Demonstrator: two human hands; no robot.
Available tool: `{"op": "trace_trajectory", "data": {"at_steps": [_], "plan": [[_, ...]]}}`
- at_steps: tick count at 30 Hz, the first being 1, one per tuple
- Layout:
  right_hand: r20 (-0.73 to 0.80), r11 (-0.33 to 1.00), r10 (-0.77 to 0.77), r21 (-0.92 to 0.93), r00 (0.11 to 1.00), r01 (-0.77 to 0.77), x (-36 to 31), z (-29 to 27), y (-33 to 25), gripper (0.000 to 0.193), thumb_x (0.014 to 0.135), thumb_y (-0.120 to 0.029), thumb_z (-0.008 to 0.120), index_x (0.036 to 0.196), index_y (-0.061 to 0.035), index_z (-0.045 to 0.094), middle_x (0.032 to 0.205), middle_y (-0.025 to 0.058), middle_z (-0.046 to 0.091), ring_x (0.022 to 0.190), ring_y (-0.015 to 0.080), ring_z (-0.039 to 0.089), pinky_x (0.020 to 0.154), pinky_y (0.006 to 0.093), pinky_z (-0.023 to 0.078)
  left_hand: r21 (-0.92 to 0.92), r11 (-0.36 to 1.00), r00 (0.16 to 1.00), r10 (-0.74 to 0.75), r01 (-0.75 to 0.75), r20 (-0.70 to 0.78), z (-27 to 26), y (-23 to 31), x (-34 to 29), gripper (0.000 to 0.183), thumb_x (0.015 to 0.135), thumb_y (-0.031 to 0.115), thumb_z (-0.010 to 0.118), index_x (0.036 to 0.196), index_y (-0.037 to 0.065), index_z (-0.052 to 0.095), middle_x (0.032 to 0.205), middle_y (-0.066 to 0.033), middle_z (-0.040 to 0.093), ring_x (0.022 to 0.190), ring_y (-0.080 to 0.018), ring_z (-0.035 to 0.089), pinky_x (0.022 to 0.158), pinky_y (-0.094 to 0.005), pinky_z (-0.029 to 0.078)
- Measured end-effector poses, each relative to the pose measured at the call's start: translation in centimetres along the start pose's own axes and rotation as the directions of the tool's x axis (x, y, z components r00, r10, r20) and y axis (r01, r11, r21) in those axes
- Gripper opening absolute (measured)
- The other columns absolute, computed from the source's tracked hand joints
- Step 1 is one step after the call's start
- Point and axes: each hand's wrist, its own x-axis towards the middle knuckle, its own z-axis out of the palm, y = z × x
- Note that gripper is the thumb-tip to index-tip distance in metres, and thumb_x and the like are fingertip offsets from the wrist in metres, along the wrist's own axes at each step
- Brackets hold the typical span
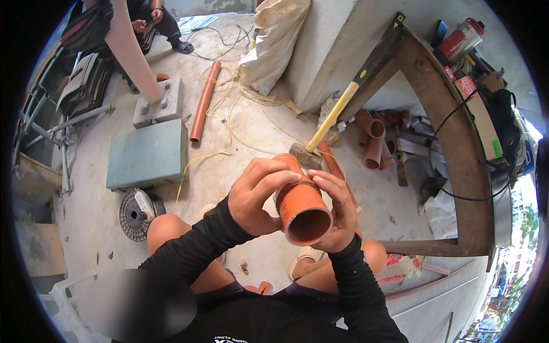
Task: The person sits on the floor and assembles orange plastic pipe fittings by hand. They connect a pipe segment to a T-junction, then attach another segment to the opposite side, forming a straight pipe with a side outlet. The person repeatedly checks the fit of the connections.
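Observation:
An orange plastic pipe fitting [302, 207] is held up in front of me, its open end facing the camera. My left hand [258, 194] wraps over its top and left side. My right hand [337, 211] cups its right side and underside. Both forearms wear black sleeves. Behind the fitting a hammer [326, 127] with a yellow handle stands on its head on the concrete floor.
A long orange pipe [204, 102] and yellow cord lie on the floor. A green-grey slab [147, 154], a wire spool [136, 214], a white sack [274, 43], short orange pipe pieces [373, 137] and a wooden frame [446, 120] surround me. Another person sits far back [154, 20].

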Motion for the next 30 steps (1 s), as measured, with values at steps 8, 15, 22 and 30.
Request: {"op": "trace_trajectory", "data": {"at_steps": [8, 15, 22, 30], "plan": [[-0.034, 0.997, -0.015, -0.080, 0.999, 0.012, 0.0, 0.0, -1.0, 0.092, 0.060, -0.023, 0.099, 0.139, -0.0018, 0.057, 0.135, 0.0200, 0.062, 0.119, 0.0338, 0.064, 0.098, 0.0404, 0.053, -0.046, 0.999, 1.000, 0.008, -0.009, -0.011, 0.1, 0.0, -0.2, 0.078, 0.058, 0.010, 0.096, 0.127, 0.006, 0.059, 0.118, -0.0140, 0.062, 0.105, -0.0331, 0.064, 0.088, -0.0419, 0.054], [-0.145, 0.998, 0.049, 0.052, 0.988, -0.042, 0.1, 0.9, -1.7, 0.088, 0.058, -0.017, 0.099, 0.135, -0.0021, 0.059, 0.132, 0.0168, 0.062, 0.116, 0.0315, 0.063, 0.100, 0.0388, 0.053, -0.100, 0.990, 0.995, -0.099, 0.098, -0.007, 0.7, -0.2, -0.9, 0.075, 0.065, 0.008, 0.093, 0.129, 0.004, 0.055, 0.117, -0.0167, 0.061, 0.104, -0.0318, 0.064, 0.088, -0.0388, 0.055], [-0.094, 0.992, 0.012, -0.124, 0.995, -0.024, 0.0, 0.1, -1.7, 0.081, 0.061, -0.016, 0.097, 0.133, -0.0034, 0.061, 0.129, 0.0136, 0.064, 0.114, 0.0312, 0.064, 0.097, 0.0394, 0.053, -0.037, 0.997, 0.998, -0.070, 0.070, -0.003, 1.2, -0.5, -1.3, 0.079, 0.064, 0.013, 0.095, 0.130, 0.002, 0.054, 0.116, -0.0170, 0.061, 0.100, -0.0301, 0.066, 0.085, -0.0382, 0.056], [-0.136, 0.928, 0.255, 0.311, 0.957, -0.203, -1.7, 0.3, 2.9, 0.101, 0.074, -0.030, 0.092, 0.153, 0.0012, 0.037, 0.141, 0.0197, 0.054, 0.125, 0.0292, 0.060, 0.107, 0.0410, 0.048, -0.057, 0.863, 0.861, -0.505, 0.503, -0.057, 2.1, -0.7, -0.7, 0.076, 0.072, 0.030, 0.097, 0.127, 0.002, 0.053, 0.116, -0.0133, 0.070, 0.101, -0.0201, 0.072, 0.086, -0.0346, 0.058]]}}
